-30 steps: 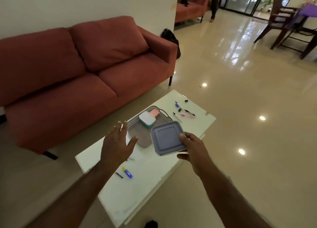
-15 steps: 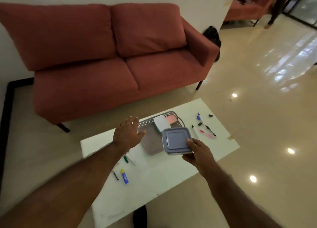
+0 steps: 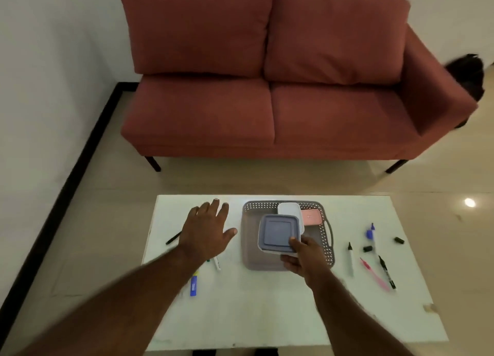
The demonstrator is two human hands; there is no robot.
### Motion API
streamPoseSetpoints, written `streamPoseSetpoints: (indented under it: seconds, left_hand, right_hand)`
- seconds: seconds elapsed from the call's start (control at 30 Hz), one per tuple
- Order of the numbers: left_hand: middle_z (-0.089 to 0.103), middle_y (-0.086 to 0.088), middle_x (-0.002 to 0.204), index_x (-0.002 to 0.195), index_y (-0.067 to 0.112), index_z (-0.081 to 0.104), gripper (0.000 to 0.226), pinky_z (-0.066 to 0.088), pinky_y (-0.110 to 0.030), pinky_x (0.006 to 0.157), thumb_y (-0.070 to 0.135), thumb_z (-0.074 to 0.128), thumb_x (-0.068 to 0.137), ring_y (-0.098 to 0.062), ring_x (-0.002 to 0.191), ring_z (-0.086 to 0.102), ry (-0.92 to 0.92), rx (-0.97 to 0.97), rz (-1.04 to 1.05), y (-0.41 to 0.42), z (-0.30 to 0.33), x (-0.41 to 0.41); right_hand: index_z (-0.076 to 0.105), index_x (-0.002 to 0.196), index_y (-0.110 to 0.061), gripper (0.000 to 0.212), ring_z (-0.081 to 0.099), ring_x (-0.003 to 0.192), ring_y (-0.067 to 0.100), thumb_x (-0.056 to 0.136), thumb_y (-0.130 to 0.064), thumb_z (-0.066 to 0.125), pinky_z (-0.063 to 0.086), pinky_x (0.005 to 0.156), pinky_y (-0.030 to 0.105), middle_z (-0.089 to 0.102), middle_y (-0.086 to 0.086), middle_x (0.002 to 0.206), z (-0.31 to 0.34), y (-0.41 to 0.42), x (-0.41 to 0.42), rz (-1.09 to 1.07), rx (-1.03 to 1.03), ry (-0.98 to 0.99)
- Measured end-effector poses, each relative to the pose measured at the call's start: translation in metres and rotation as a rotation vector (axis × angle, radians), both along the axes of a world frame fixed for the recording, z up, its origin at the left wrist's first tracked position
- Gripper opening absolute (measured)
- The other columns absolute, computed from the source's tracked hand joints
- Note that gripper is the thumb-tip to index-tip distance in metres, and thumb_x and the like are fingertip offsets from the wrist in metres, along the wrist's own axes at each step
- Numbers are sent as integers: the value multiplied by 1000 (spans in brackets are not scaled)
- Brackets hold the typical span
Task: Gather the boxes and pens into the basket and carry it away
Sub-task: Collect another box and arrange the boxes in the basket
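Right hand (image 3: 304, 259) pinches grey-lidded box (image 3: 278, 234) at its near corner, above basket (image 3: 247, 248) for lowering in; left hand (image 3: 205, 231) hovers spread over surface (image 3: 267, 315), pens (image 3: 385, 268) scattered either side.

A grey perforated plastic basket (image 3: 327, 244) holds a blue-grey-lidded square box (image 3: 278, 232), a white box (image 3: 290, 208) and a pink box (image 3: 311, 216); the rectangular table (image 3: 267, 315) is white.
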State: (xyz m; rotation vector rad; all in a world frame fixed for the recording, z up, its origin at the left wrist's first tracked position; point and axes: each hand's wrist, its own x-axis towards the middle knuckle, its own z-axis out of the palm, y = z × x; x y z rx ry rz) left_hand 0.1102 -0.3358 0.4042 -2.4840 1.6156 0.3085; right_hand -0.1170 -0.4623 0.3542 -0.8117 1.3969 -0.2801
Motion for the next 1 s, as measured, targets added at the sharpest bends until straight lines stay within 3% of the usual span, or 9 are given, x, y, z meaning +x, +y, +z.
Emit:
streamPoseSetpoints:
  seconds: [0.1, 0.17, 0.33, 0.47, 0.7, 0.87, 1.0]
  left_hand:
    - [52, -14, 143, 140, 15, 51, 77, 46, -45, 99, 66, 27, 87, -33, 124, 55, 48, 26, 72, -6, -34, -9]
    - [53, -13, 142, 139, 15, 52, 79, 47, -46, 99, 67, 24, 86, -33, 124, 56, 63, 9, 121, -10, -59, -13]
    - [27, -10, 160, 154, 20, 27, 79, 26, -45, 116, 67, 22, 90, -31, 145, 30, 94, -33, 184, -14, -115, -15]
    - [13, -7, 164, 156, 23, 13, 78, 17, -43, 119, 68, 18, 93, -29, 149, 18, 101, -27, 186, -22, -145, -8]
    - [19, -9, 162, 155, 21, 18, 79, 23, -44, 117, 67, 19, 92, -30, 147, 24, 55, -47, 183, -38, -177, 8]
    - [17, -9, 163, 156, 22, 15, 78, 24, -44, 117, 67, 21, 93, -29, 148, 23, 59, -44, 167, -45, -190, 10]
    - [16, -8, 163, 156, 22, 13, 78, 22, -43, 117, 68, 21, 93, -28, 148, 21, 77, -19, 162, -43, -198, 8]
  right_hand:
    - [58, 114, -14, 19, 71, 69, 30, 96, -22, 59, 60, 64, 40, 68, 11, 90, -36, -18, 15, 49, -14, 27]
    - [56, 116, -12, 20, 69, 66, 29, 97, -20, 57, 58, 60, 37, 68, 14, 89, -61, -25, 28, 89, -30, 39]
    - [55, 114, -10, 16, 56, 65, 26, 99, -13, 49, 54, 51, 33, 59, 15, 89, -126, -35, 67, 121, -84, 104]
    - [57, 116, -21, 37, 67, 90, 35, 82, -32, 49, 58, 80, 55, 67, 13, 106, -187, -43, 89, 177, -179, 203]
    - [52, 125, -16, 48, 65, 95, 35, 78, -25, 46, 55, 87, 56, 64, 15, 113, -206, -48, 102, 95, -135, 162]
    - [53, 130, -17, 43, 58, 88, 25, 87, -16, 47, 54, 80, 45, 62, 17, 118, -215, -50, 105, 45, -122, 156]
    - [54, 121, -34, 31, 57, 87, 23, 95, -17, 48, 42, 49, 16, 62, 16, 115, -217, -44, 110, -37, -112, 243]
